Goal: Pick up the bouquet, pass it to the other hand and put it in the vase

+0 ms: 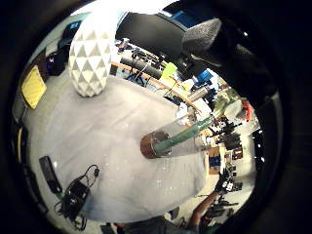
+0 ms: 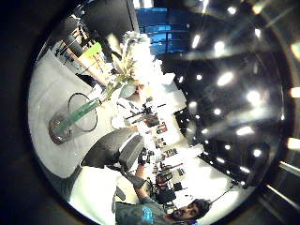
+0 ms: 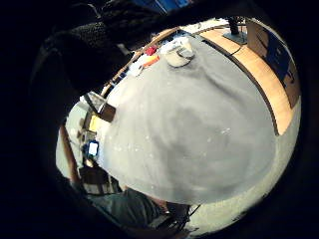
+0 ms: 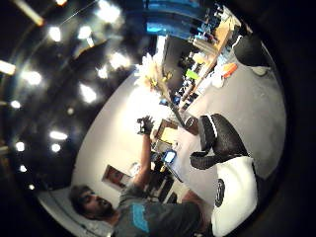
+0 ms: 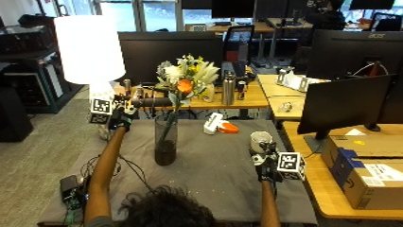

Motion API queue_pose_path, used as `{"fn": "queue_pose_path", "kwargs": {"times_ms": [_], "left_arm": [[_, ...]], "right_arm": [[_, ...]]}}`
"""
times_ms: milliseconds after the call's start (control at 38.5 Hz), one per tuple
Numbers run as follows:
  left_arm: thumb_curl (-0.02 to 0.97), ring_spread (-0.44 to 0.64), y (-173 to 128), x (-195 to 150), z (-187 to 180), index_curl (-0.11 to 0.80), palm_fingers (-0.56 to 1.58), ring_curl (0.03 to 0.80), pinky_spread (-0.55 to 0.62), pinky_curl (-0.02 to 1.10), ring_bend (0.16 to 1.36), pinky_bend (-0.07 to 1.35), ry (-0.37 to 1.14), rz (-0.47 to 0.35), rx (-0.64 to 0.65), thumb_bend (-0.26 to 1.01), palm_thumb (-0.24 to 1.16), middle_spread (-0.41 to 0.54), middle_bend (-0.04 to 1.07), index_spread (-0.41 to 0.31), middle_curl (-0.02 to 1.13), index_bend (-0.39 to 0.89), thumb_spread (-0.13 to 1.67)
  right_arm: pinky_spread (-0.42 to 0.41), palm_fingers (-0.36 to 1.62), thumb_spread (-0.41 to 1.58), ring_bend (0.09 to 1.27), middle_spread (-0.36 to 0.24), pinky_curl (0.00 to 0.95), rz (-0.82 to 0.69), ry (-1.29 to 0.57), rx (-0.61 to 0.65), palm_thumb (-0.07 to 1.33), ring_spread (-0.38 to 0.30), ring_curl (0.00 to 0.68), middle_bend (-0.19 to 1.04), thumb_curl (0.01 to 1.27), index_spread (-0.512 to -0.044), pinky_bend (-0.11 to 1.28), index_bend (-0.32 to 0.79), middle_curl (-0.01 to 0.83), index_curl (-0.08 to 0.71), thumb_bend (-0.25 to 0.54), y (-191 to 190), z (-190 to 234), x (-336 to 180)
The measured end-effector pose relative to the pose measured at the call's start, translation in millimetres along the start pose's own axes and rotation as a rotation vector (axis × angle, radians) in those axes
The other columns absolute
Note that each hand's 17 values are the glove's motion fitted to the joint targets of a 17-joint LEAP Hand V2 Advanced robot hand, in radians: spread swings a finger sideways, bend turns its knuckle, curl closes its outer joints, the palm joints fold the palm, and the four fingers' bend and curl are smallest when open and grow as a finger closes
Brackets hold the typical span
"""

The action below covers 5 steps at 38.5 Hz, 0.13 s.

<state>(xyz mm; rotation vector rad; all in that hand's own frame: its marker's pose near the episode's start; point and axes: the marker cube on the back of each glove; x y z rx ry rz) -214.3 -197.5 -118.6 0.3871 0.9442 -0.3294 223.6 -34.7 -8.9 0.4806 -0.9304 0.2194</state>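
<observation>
Grey cloth table (image 5: 220,179), cylindrical glass vase (image 5: 165,142)

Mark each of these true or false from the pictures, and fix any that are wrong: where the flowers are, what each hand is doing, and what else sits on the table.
1. The bouquet stands in the glass vase. True.
2. The left hand grips the bouquet's stems. False: it is raised beside the vase, apart from it, holding nothing.
3. The right hand holds the vase. False: it is over the table, far from the vase.
4. A white mug sits on the table beyond the right hand. True.
5. The vase lies tipped on its side. False: it stands upright.
</observation>
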Motion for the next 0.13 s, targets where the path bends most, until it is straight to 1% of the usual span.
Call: {"fn": "queue_pose_path", "kwargs": {"times_ms": [130], "left_arm": [[0.257, 0.15, 13.9, 6.0, -9.0, 0.396, 0.42, 0.364, 0.4, 0.38, 0.57, 0.4, 0.047, 0.003, -0.011, -0.04, 0.25, 0.15, 0.13, -0.017, 0.29, 0.21, 0.82]], "right_arm": [[0.368, 0.73, 1.05, 0.18, -0.034, 0.349, -0.018, -0.01, -0.008, 0.91, 0.097, 0.335, 0.18, 0.47, -0.283, 0.27, 0.17, 0.41, 0.425, -0.019, -1.3, 8.1, -2.7]]}}
